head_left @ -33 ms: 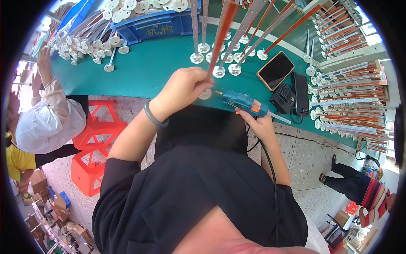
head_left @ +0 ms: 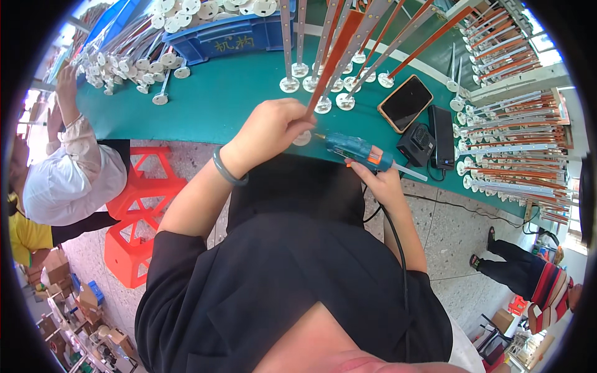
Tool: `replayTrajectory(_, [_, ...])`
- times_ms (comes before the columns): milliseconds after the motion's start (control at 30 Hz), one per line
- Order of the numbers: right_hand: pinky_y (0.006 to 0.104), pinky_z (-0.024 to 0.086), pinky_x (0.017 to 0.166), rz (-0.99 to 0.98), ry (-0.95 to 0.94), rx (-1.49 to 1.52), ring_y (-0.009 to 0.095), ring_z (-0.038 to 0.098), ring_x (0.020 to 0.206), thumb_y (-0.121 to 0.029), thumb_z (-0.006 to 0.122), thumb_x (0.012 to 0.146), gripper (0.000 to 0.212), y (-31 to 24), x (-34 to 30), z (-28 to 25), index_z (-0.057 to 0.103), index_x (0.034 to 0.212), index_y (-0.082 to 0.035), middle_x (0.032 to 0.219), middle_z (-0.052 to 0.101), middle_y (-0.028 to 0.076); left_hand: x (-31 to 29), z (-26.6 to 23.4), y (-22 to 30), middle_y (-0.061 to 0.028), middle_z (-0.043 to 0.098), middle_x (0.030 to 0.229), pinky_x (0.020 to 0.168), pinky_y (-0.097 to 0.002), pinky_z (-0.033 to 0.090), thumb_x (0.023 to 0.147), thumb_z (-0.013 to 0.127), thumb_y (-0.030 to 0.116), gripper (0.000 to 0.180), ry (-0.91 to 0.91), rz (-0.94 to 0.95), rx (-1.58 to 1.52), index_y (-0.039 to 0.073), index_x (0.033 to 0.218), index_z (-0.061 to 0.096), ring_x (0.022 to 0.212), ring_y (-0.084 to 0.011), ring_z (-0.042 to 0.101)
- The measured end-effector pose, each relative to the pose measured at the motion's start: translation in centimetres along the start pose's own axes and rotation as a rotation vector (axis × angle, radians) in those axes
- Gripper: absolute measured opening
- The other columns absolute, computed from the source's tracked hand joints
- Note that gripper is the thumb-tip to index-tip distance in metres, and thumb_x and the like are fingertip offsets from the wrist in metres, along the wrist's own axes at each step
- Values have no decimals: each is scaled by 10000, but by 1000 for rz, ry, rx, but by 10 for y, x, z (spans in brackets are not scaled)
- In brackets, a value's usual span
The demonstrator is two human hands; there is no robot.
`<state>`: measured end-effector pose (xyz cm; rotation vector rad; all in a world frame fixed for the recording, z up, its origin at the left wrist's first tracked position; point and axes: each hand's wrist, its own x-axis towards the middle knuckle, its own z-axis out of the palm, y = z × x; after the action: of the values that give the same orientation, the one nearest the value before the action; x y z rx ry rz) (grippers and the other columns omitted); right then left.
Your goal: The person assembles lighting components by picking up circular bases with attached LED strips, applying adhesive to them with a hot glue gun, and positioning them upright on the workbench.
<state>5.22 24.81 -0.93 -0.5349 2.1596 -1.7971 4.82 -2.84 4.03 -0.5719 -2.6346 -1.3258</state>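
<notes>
- We pinch a long, flat, orange-brown strip (head_left: pixel 336 59) between the thumb and fingers of our left hand (head_left: pixel 264 133), its upper end leaning right.
- Below those fingers, at the near edge of the smooth green tabletop (head_left: pixel 205 99), lies a round white disc (head_left: pixel 303 138); our fingers hide whether strip and disc touch.
- Our right hand (head_left: pixel 384 183) grips a teal glue gun with an orange patch (head_left: pixel 353 150), its nozzle pointing at the disc, just beside it.
- Beyond the gun we see a dark-screened, tan-edged phone (head_left: pixel 405 104).
</notes>
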Motion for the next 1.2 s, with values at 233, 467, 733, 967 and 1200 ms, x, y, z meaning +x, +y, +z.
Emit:
replayTrajectory(233, [317, 469, 648, -51, -36, -215, 178, 574, 680, -193, 762, 832, 251, -7, 6, 10, 623, 902, 4, 769, 637, 89, -11, 5, -5, -115, 688, 851, 694, -345, 529, 811, 717, 41, 100, 41, 93, 95, 28, 910, 708, 794, -298, 669])
replayTrajectory(467, [345, 472, 618, -62, 10, -322, 263, 588, 654, -220, 766, 819, 261, -6, 8, 18, 624, 897, -16, 759, 626, 124, -10, 5, -5, -109, 696, 860, 702, -333, 535, 811, 709, 17, 113, 39, 7, 33, 20, 924, 711, 812, -275, 680])
replayTrajectory(733, [371, 473, 608, -67, 57, -409, 317, 600, 656, -265, 762, 815, 290, -6, 9, 24, 614, 890, -27, 737, 620, 135, -10, 6, -6, -114, 691, 859, 690, -319, 539, 818, 706, 8, 106, 46, 23, 26, 10, 924, 708, 789, -260, 688])
replayTrajectory(967, [377, 470, 612, -34, 67, -408, 317, 599, 658, -268, 759, 818, 296, -4, 7, 22, 607, 882, -23, 737, 619, 140, -10, 9, -5, -125, 643, 793, 662, -373, 517, 825, 673, 71, 47, 94, 32, -17, 28, 845, 681, 730, -322, 643])
replayTrajectory(1200, [373, 471, 627, -23, 46, -417, 304, 598, 672, -261, 754, 825, 294, -6, 6, 19, 607, 890, -15, 759, 623, 142, -9, 8, -3, -124, 647, 797, 673, -387, 518, 829, 658, 69, 48, 95, 53, 2, 24, 838, 672, 742, -329, 643])
